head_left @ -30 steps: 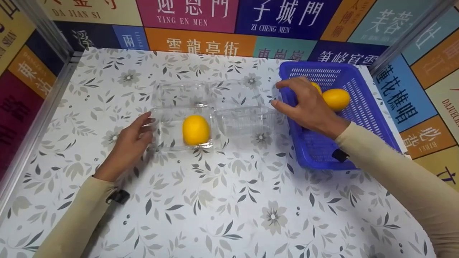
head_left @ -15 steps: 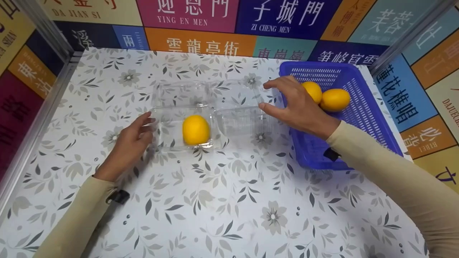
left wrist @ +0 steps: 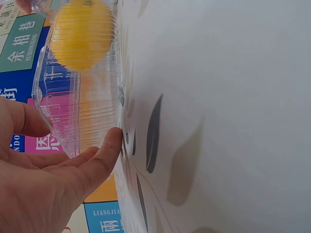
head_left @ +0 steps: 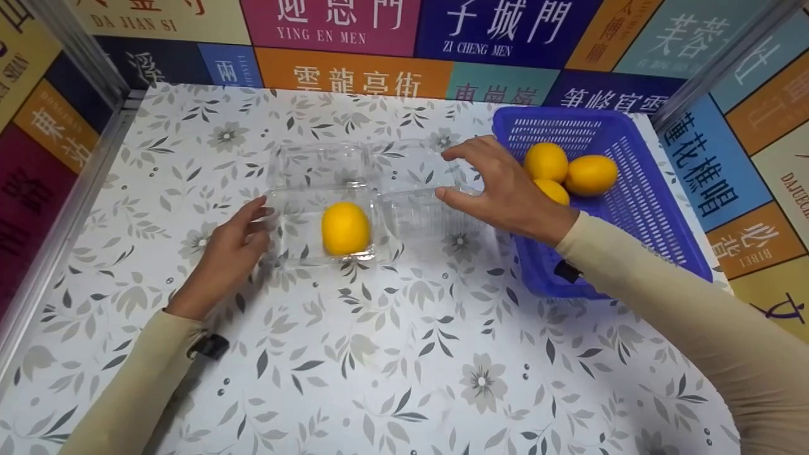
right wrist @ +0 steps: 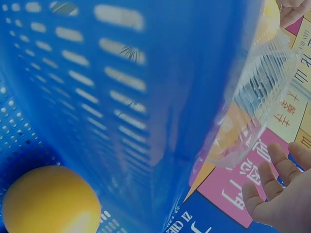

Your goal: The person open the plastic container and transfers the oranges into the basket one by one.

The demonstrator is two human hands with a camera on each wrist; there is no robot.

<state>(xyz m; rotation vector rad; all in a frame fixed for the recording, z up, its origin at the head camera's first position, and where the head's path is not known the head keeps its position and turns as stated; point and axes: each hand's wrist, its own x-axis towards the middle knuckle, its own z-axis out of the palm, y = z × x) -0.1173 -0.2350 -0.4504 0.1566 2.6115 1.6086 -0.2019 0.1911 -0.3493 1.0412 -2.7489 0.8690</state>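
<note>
Two wall labels [head_left: 330,28]: "YING EN MEN", "ZI CHENG MEN".

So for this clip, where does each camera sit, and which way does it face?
Head: above, looking down at the floral table; both hands and sleeves show.
Left wrist: low at the table, facing the clear clamshell box; left hand shows.
Right wrist: beside the blue basket, fingers of the right hand showing.
Shared: box and its yellow fruit.

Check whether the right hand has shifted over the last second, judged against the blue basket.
Yes. The right hand has moved left, off the blue basket and over the clear plastic box; its spread fingers hold nothing, and three yellow fruits now show in the basket.
</note>
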